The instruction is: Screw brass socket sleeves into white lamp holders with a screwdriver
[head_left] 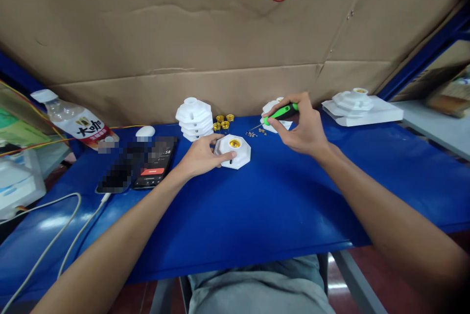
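Note:
My left hand (204,155) grips the near-left edge of a white octagonal lamp holder (240,156), its thumb laid over the front. A gold threaded sleeve (234,143) sits in the opening on top of it. Between the fingers of my right hand (303,125) is a green and black screwdriver (282,113), its thin shaft slanting down to the left. Its tip reaches a small scatter of screws (251,134) on the blue table. Just behind the screwdriver stands another white lamp holder (270,106), partly hidden by the hand.
A stack of white housings (194,118) stands behind my left hand, beside several gold sleeves (223,121). Two phones (156,162), a white mouse-like object (145,131) and a leaning bottle (75,121) lie left. At right, a lamp holder rests on a white box (385,110).

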Tool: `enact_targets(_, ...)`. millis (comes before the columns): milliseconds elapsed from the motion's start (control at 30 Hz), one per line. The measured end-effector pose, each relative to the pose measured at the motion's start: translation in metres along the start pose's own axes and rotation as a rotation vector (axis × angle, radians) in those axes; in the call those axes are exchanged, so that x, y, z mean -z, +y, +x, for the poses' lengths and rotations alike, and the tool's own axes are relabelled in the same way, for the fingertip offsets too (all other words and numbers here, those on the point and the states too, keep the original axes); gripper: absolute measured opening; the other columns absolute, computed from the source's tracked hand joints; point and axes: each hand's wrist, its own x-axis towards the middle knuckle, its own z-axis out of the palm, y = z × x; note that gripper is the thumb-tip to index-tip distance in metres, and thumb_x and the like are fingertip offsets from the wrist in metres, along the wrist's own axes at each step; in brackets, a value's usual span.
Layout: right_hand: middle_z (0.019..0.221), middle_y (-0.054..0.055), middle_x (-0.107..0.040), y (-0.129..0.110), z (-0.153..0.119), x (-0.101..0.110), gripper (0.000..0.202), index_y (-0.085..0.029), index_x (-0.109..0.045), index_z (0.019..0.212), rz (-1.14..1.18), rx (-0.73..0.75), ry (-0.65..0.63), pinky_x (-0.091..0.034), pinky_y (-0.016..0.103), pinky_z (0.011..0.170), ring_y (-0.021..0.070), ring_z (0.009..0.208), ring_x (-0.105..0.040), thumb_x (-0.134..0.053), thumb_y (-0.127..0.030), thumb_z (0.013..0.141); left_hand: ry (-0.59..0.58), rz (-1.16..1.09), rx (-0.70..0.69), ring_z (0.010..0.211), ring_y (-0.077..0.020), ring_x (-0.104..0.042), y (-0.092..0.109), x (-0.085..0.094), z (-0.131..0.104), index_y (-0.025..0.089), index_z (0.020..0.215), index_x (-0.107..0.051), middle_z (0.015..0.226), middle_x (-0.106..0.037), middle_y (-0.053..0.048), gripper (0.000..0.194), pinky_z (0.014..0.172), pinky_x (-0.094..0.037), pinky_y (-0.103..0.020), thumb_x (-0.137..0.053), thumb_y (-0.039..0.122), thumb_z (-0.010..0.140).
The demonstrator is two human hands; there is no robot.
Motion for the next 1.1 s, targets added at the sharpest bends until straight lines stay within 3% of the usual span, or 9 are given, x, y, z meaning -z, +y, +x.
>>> enact_targets(100, 0.104, 0.001, -0.080, -0.003, -0.003, -0.004, 0.038, -0.027, -0.057, 0.117, 0.000, -0.015, -0.030, -0.068, 0.035, 0.079, 0.0215, 0.092, -0.081, -0.082, -0.029, 0.089, 0.055, 0.220, -0.135, 0.087, -0.0306, -0.074, -0.001, 0.002, 0.000, 0.019, 0.110, -0.082, 0.104, -0.082, -0.014, 0.048, 0.081, -0.059, -0.044, -0.092, 0.050, 0.074)
enact_targets(200, 0.103, 0.002, -0.080, -0.006, -0.003, -0.004, 0.036, -0.026, -0.058, 0.116, -0.014, -0.007, -0.051, -0.067, 0.036, 0.078, 0.0221, 0.091, -0.081, -0.082, -0.028, 0.089, 0.071, 0.349, -0.186, 0.087, -0.0322, -0.073, -0.002, 0.001, 0.000, 0.018, 0.108, -0.082, 0.092, -0.080, -0.013, 0.051, 0.082, -0.057, -0.044, -0.090, 0.057, 0.075)
enact_targets(300, 0.105, 0.004, -0.079, -0.005, -0.003, -0.004, 0.034, -0.025, -0.058, 0.115, -0.016, 0.002, -0.074, -0.067, 0.036, 0.079, 0.0221, 0.091, -0.081, -0.081, -0.025, 0.089, 0.075, 0.407, -0.211, 0.085, -0.0323, -0.071, 0.000, -0.001, -0.001, 0.018, 0.106, -0.083, 0.091, -0.078, -0.013, 0.053, 0.083, -0.056, -0.045, -0.089, 0.060, 0.074)
enact_targets(500, 0.107, 0.005, -0.079, -0.007, -0.004, -0.004, 0.033, -0.024, -0.060, 0.115, -0.032, -0.005, -0.078, -0.067, 0.036, 0.081, 0.0217, 0.092, -0.081, -0.081, -0.026, 0.090, 0.065, 0.448, -0.267, 0.079, -0.0298, -0.066, 0.004, -0.003, -0.003, 0.022, 0.092, -0.083, 0.075, -0.071, -0.008, 0.036, 0.080, -0.055, -0.045, -0.086, 0.056, 0.078)
enact_targets(700, 0.104, 0.001, -0.080, -0.014, -0.002, -0.006, 0.044, -0.028, -0.056, 0.119, 0.079, -0.010, -0.001, -0.070, 0.036, 0.077, 0.0233, 0.094, -0.082, -0.085, -0.026, 0.087, 0.140, 0.377, -0.266, 0.087, -0.0288, -0.069, 0.000, -0.003, -0.001, 0.019, 0.120, -0.079, 0.107, -0.079, -0.013, 0.059, 0.085, -0.056, -0.045, -0.090, 0.057, 0.076)
enact_targets(867, 0.101, -0.001, -0.077, -0.024, 0.003, -0.010, 0.046, -0.032, -0.050, 0.119, 0.275, -0.015, 0.080, -0.072, 0.038, 0.075, 0.0242, 0.093, -0.083, -0.085, -0.029, 0.089, 0.248, 0.207, -0.328, 0.094, -0.0261, -0.072, 0.007, -0.001, -0.001, 0.019, 0.121, -0.079, 0.118, -0.081, -0.012, 0.035, 0.084, -0.056, -0.040, -0.079, 0.039, 0.092)
enact_targets(967, 0.102, 0.001, -0.077, -0.033, 0.004, -0.011, 0.042, -0.033, -0.047, 0.118, 0.289, -0.056, 0.070, -0.071, 0.041, 0.076, 0.0258, 0.096, -0.082, -0.081, -0.036, 0.094, 0.253, 0.190, -0.343, 0.091, -0.0251, -0.072, 0.010, -0.001, -0.002, 0.021, 0.114, -0.083, 0.112, -0.082, -0.009, 0.024, 0.082, -0.055, -0.039, -0.078, 0.031, 0.093)
enact_targets(1100, 0.103, 0.001, -0.077, -0.040, 0.004, -0.009, 0.044, -0.035, -0.045, 0.118, 0.265, -0.071, 0.058, -0.071, 0.044, 0.076, 0.0264, 0.097, -0.081, -0.081, -0.040, 0.093, 0.249, 0.201, -0.334, 0.080, -0.0230, -0.069, 0.008, -0.002, -0.001, 0.023, 0.105, -0.085, 0.104, -0.084, -0.007, 0.017, 0.074, -0.053, -0.038, -0.078, 0.031, 0.092)
